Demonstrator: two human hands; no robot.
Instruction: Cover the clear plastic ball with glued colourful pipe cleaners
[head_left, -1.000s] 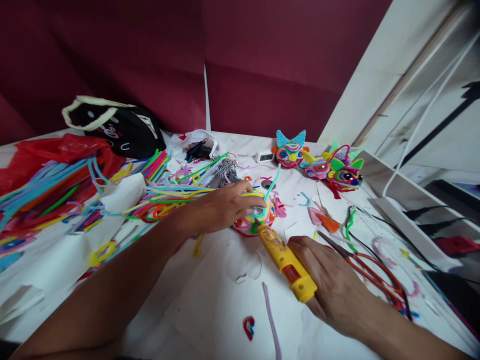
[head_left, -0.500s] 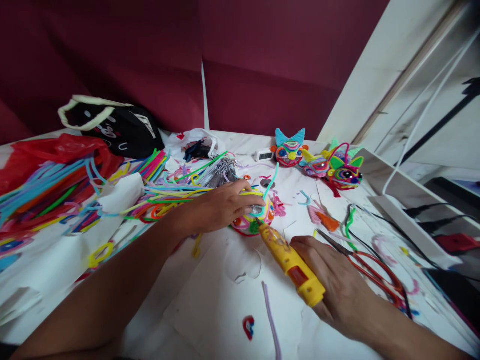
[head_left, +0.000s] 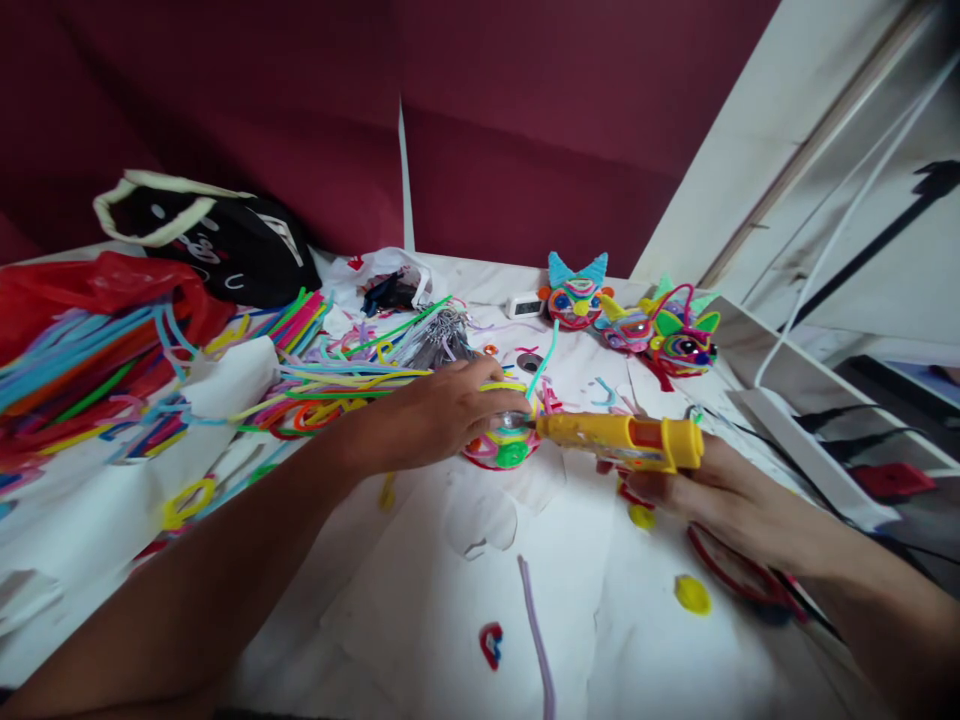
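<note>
Two bare hands work at the colorful round craft piece [head_left: 504, 445] on the tabletop [head_left: 660, 660]. The left hand [head_left: 461, 412] grasps the craft piece from above, fingers on its top. The right hand [head_left: 694, 490] is closed around the yellow glue gun [head_left: 619, 440], held nearly level, its nozzle tip at the craft piece's right side. A pale teal strip [head_left: 544, 360] stands up behind the left hand's fingertips. Nearer the camera lie a lilac strip [head_left: 535, 635] and a small red-and-blue piece [head_left: 491, 646].
</note>
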